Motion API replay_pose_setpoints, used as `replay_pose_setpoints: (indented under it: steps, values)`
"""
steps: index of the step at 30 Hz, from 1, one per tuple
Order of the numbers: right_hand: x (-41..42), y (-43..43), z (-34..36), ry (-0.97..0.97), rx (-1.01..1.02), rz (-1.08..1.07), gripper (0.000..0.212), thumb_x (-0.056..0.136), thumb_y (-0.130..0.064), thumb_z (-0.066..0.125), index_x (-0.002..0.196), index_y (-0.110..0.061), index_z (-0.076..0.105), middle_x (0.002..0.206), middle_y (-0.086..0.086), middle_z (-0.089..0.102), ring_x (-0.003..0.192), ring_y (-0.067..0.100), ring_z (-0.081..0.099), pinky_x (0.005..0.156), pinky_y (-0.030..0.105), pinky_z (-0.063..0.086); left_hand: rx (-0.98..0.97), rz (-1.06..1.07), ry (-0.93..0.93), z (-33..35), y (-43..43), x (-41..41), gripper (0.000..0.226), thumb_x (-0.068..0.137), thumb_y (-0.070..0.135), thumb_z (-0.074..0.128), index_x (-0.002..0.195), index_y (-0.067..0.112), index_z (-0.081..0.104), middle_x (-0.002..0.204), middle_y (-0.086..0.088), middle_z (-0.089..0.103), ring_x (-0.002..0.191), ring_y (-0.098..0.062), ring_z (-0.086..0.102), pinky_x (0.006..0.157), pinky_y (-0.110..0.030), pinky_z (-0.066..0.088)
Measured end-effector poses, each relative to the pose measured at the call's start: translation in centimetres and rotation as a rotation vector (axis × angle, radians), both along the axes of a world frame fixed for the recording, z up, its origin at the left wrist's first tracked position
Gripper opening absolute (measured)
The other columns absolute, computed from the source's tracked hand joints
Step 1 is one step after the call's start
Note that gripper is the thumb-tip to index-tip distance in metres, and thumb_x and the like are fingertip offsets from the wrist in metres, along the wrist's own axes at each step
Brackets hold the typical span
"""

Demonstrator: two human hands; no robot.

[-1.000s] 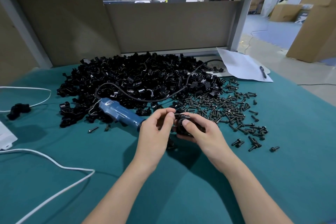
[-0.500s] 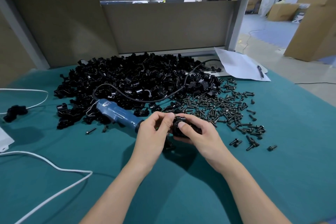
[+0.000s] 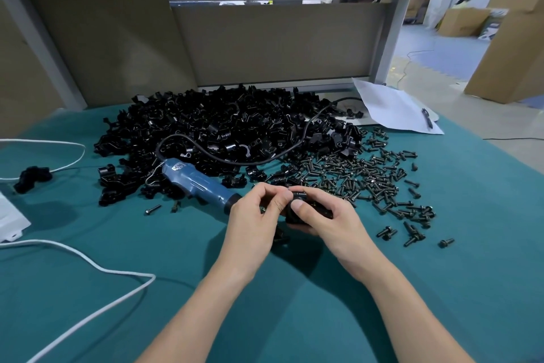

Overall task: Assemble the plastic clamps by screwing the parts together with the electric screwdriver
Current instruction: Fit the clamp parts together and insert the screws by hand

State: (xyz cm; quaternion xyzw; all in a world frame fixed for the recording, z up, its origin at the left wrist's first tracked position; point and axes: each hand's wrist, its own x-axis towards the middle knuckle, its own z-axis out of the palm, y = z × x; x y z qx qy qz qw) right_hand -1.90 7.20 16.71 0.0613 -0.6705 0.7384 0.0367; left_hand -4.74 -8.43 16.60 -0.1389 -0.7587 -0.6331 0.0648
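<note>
The blue, cylinder-bodied electric screwdriver [image 3: 197, 186] lies on the teal cloth-covered table [image 3: 88, 245] to my left, its nose just beside my left hand [image 3: 253, 215]. I judge it the one weighty thing here. I would take it round the middle of the barrel, where its black cord drags least.

My left hand holds none of it. Its thumb and forefinger are curled in and pinch the left end of the small black plastic clamp [image 3: 300, 194]; whether a screw sits between them I cannot tell.

The clamp sits in front of me, between both hands. It looks light, stiff and glossy, so it is likely to slip or twist under the driver's torque. The flat flanks seem the place to grip, clear of the screw hole.

My right hand [image 3: 329, 221] does roughly that, with the fingers wrapped under the clamp, the thumb pressed on its near face and the wrist bent inwards. Further right lie the loose black metal screws [image 3: 362, 183], small and apt to roll.
</note>
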Motion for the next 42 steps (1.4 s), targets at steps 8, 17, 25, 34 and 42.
replay_pose_setpoints:
  steps: [8, 17, 25, 34, 42]
  values:
    - [-0.13, 0.19, -0.05, 0.037, 0.061, -0.037, 0.020, 0.100, -0.020, 0.067, 0.114, -0.030, 0.077, 0.111, -0.001, 0.078, 0.106, 0.017, 0.074, 0.089, 0.027, 0.060, 0.138, -0.069, -0.093, 0.33, 0.07, -0.15, 0.012, 0.101, 0.033, 0.059, 0.105, 0.028, 0.070, 0.079, 0.015, 0.071, 0.070, -0.004, 0.063, 0.060, -0.021, 0.053]
    - [-0.16, 0.22, -0.13, 0.026, 0.137, -0.042, 0.019, 0.099, -0.022, 0.069, 0.109, -0.037, 0.077, 0.106, -0.004, 0.078, 0.104, 0.017, 0.073, 0.090, 0.030, 0.059, 0.038, -0.059, -0.171, 0.30, -0.24, -0.32, 0.024, 0.099, 0.040, 0.060, 0.086, 0.021, 0.065, 0.060, 0.007, 0.063, 0.050, -0.011, 0.057, 0.052, -0.020, 0.046]
    - [-0.08, 0.31, 0.06, 0.063, 0.175, -0.043, 0.020, 0.099, -0.023, 0.069, 0.109, -0.038, 0.076, 0.103, -0.003, 0.078, 0.098, 0.016, 0.073, 0.087, 0.025, 0.058, 0.140, -0.120, -0.220, 0.44, -0.30, -0.29, 0.013, 0.099, 0.034, 0.063, 0.098, 0.021, 0.066, 0.068, 0.008, 0.065, 0.054, -0.015, 0.060, 0.054, -0.024, 0.051]
    - [-0.10, 0.42, -0.16, 0.072, 0.195, -0.027, 0.019, 0.094, -0.030, 0.070, 0.110, -0.040, 0.075, 0.104, -0.003, 0.078, 0.097, 0.012, 0.071, 0.095, 0.034, 0.059, 0.115, -0.126, -0.264, 0.39, -0.35, -0.56, 0.009, 0.098, 0.023, 0.065, 0.100, 0.014, 0.066, 0.066, 0.008, 0.065, 0.062, -0.008, 0.062, 0.059, -0.022, 0.052]
    - [-0.10, 0.38, -0.01, 0.105, 0.275, -0.038, 0.022, 0.093, -0.035, 0.069, 0.112, -0.046, 0.072, 0.102, -0.012, 0.077, 0.094, 0.003, 0.069, 0.086, 0.016, 0.051, 0.237, -0.148, -0.385, 0.72, -0.36, -0.36, 0.028, 0.100, 0.034, 0.061, 0.098, 0.006, 0.064, 0.073, -0.002, 0.062, 0.061, -0.016, 0.061, 0.056, -0.030, 0.054]
